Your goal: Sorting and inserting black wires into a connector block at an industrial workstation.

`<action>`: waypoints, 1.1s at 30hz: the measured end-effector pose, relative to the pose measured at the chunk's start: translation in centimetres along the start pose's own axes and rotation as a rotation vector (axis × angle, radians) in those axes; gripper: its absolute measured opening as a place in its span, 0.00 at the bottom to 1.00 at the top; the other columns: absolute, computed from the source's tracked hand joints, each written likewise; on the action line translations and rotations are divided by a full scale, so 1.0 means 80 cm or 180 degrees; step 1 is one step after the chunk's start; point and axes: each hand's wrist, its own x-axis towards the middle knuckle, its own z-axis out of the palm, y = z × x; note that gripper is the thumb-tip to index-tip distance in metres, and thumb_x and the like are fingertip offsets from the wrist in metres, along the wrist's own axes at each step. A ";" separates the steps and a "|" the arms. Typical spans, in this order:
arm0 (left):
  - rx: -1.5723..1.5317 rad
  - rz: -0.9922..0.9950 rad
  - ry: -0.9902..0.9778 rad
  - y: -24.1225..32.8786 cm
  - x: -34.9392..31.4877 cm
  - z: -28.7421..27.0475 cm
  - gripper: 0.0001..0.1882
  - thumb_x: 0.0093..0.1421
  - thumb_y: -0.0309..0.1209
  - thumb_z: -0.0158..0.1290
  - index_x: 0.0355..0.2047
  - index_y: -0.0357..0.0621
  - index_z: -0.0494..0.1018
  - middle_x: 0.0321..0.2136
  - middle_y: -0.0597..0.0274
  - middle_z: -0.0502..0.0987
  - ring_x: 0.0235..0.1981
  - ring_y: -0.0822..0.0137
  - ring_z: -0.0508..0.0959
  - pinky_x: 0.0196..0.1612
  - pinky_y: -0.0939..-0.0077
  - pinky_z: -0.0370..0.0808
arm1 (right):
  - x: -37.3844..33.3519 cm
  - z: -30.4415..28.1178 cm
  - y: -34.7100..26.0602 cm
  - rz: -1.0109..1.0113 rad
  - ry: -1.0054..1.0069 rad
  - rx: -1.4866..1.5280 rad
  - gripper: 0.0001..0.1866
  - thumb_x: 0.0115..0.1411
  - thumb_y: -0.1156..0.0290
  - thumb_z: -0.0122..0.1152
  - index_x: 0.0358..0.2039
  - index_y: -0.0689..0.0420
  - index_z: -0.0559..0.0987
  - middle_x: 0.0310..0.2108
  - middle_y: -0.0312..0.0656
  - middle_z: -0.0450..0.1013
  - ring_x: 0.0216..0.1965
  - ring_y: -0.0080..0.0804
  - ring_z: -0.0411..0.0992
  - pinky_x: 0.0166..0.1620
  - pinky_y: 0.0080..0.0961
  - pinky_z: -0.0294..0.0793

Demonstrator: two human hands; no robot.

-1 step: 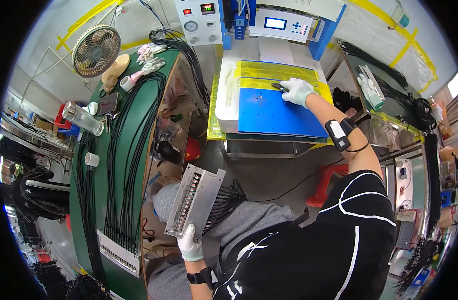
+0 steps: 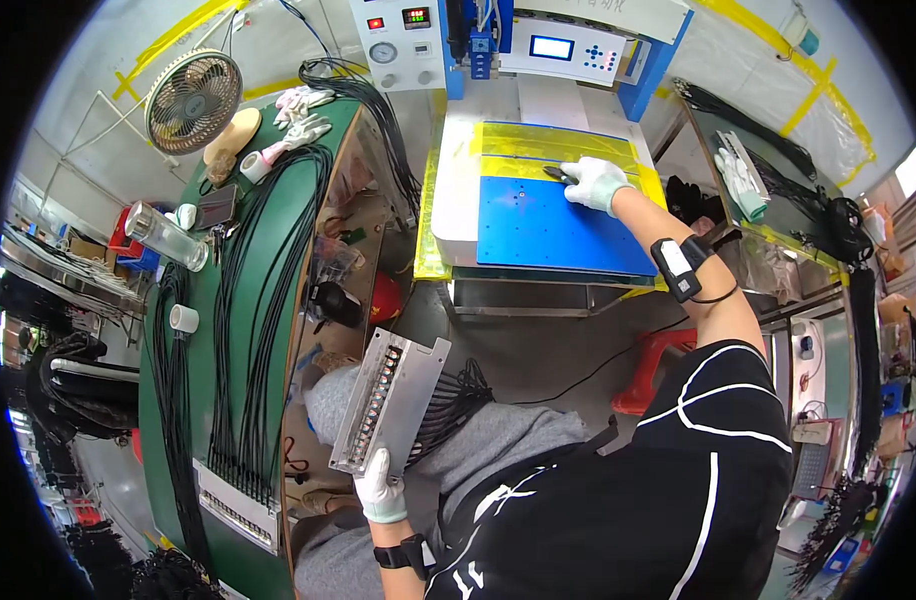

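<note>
My left hand (image 2: 380, 488), in a white glove, grips the lower end of a silver metal cable fixture (image 2: 406, 392), tilted above my lap. A row of small cable ends sits along its slot, and a bundle of black cables (image 2: 460, 402) trails from its right side. Out ahead, my gloved right hand (image 2: 595, 183) is closed round a small dark tool (image 2: 555, 173) whose kind I cannot make out. That hand rests at the right part of a blue plate (image 2: 548, 228) with holes, by the yellow-taped strip (image 2: 508, 148) behind it.
A blue-and-white machine (image 2: 568, 50) with a screen stands behind the plate. On the green table (image 2: 253, 225) at left lie black cables, another metal fixture (image 2: 236, 508), a glass bottle (image 2: 166, 237) and a fan (image 2: 192, 102). A red stool (image 2: 650, 375) stands below right.
</note>
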 end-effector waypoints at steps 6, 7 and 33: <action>-0.0003 -0.0004 0.0079 -0.001 -0.003 -0.004 0.27 0.62 0.29 0.51 0.62 0.35 0.64 0.56 0.49 0.72 0.55 0.54 0.76 0.55 0.59 0.77 | 0.011 0.011 0.032 0.0832 -0.0720 0.2855 0.24 0.52 0.56 0.54 0.49 0.47 0.81 0.42 0.51 0.77 0.47 0.51 0.74 0.49 0.42 0.73; -0.0047 -0.0012 0.0075 0.000 -0.003 -0.003 0.27 0.63 0.29 0.51 0.62 0.35 0.64 0.56 0.49 0.72 0.54 0.54 0.76 0.55 0.59 0.77 | 0.010 0.011 0.028 0.0828 -0.0728 0.2855 0.24 0.52 0.56 0.54 0.49 0.47 0.81 0.42 0.51 0.77 0.47 0.51 0.74 0.49 0.42 0.73; 0.0166 -0.0034 -0.0027 -0.003 0.008 0.013 0.26 0.64 0.28 0.50 0.61 0.34 0.65 0.56 0.48 0.73 0.54 0.53 0.76 0.55 0.59 0.77 | 0.052 0.011 -0.012 0.0075 -0.0179 0.0801 0.20 0.56 0.58 0.53 0.46 0.52 0.80 0.45 0.53 0.77 0.47 0.52 0.75 0.50 0.44 0.74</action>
